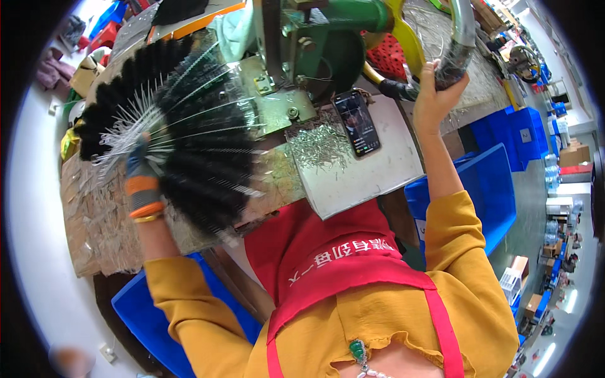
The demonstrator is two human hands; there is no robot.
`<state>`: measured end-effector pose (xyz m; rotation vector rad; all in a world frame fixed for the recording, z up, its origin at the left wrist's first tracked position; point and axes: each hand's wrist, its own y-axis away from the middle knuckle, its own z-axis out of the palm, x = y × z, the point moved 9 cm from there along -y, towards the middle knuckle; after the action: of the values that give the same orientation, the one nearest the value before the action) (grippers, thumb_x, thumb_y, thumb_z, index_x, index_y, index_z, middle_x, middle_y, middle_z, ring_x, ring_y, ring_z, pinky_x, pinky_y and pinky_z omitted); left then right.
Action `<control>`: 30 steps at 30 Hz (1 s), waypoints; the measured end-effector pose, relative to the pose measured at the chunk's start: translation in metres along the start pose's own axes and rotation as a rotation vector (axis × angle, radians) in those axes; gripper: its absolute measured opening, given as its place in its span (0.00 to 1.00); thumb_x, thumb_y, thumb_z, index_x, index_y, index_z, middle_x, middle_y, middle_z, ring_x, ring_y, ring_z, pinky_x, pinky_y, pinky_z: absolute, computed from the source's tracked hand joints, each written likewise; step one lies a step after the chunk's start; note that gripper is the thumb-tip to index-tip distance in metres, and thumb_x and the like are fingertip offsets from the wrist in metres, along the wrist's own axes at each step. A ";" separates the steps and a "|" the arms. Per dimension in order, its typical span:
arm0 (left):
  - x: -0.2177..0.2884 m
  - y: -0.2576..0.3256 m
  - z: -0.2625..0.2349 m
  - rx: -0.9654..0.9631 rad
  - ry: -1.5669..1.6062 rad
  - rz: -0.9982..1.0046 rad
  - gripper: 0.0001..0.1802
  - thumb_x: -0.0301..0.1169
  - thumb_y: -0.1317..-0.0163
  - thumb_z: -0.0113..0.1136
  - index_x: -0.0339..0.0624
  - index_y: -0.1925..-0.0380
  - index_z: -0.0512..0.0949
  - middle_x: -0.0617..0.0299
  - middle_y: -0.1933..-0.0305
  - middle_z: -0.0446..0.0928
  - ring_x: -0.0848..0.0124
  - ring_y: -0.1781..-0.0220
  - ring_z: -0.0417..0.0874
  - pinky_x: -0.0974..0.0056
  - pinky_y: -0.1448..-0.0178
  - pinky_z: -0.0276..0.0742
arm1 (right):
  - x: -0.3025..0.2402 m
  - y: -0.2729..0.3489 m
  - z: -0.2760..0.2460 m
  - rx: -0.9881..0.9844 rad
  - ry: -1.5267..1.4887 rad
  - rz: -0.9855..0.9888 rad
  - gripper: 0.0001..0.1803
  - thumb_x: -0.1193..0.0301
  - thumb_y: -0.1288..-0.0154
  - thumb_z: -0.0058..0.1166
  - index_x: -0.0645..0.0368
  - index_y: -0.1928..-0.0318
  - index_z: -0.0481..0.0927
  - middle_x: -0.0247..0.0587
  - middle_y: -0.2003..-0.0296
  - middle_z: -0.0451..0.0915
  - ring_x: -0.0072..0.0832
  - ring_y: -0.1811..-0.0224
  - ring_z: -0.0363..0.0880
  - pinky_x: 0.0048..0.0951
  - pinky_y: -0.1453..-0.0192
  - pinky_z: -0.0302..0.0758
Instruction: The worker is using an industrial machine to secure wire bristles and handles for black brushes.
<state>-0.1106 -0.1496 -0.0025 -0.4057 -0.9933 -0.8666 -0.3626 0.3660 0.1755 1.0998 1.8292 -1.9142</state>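
- At far left, a worn, scuffed counter (91, 220) reaches in under the work.
- The left grip (140, 162), a hand in a blue-grey glove with an orange cuff, is closed around pale, gathered stems; some of its fingers are hidden.
- Those stems belong to a bundle of black brushes (201, 142), above the left of the counter. It spreads like an open fan: each brush's long axis runs outward from the hand, and the wire tips on that side point right, from upper right round to lower right. More black bristles splay to the upper left.
- Just right of the tips, a metal plate (283, 112) sits at the foot of a green machine (337, 38).
- Next, silvery wire scraps (318, 142) lie heaped on a white board (362, 186), beside a lit phone (357, 124).
- At right, the bare right grip (438, 97) is wrapped around a curved bar (463, 28), near its dark padded part.
- Beyond the forearm stands a blue bin (488, 195).
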 end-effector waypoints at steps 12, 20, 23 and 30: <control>-0.063 -0.020 0.064 0.047 0.307 -0.065 0.21 0.34 0.43 0.59 0.29 0.56 0.74 0.49 0.58 0.77 0.58 0.60 0.80 0.56 0.56 0.80 | -0.048 -0.107 0.029 -0.373 0.579 -0.381 0.22 0.64 0.49 0.56 0.66 0.56 0.72 0.48 0.67 0.78 0.34 0.68 0.76 0.34 0.59 0.72; -0.064 -0.017 0.064 0.375 0.217 -0.059 0.13 0.28 0.45 0.60 0.30 0.62 0.77 0.50 0.65 0.80 0.61 0.68 0.82 0.60 0.63 0.81 | -0.107 -0.143 0.125 -0.835 0.901 -0.574 0.10 0.71 0.57 0.54 0.67 0.75 0.78 0.53 0.77 0.75 0.36 0.73 0.75 0.32 0.68 0.69; -0.059 -0.020 0.080 0.195 0.242 -0.030 0.14 0.29 0.45 0.60 0.30 0.61 0.77 0.50 0.63 0.79 0.61 0.68 0.82 0.60 0.62 0.82 | -0.082 -0.167 0.123 -0.806 0.541 -0.216 0.10 0.70 0.58 0.54 0.66 0.76 0.77 0.51 0.79 0.74 0.30 0.75 0.75 0.31 0.71 0.68; -0.063 -0.027 0.075 0.165 0.203 -0.045 0.18 0.35 0.42 0.56 0.31 0.57 0.75 0.50 0.59 0.79 0.60 0.62 0.81 0.60 0.55 0.80 | -0.092 -0.145 0.074 -0.497 0.746 -0.168 0.12 0.71 0.57 0.54 0.67 0.71 0.75 0.52 0.76 0.74 0.42 0.71 0.74 0.36 0.64 0.70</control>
<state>-0.1898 -0.0888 -0.0202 -0.1518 -0.8803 -0.8413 -0.4210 0.2929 0.3368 1.6267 2.6470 -1.0390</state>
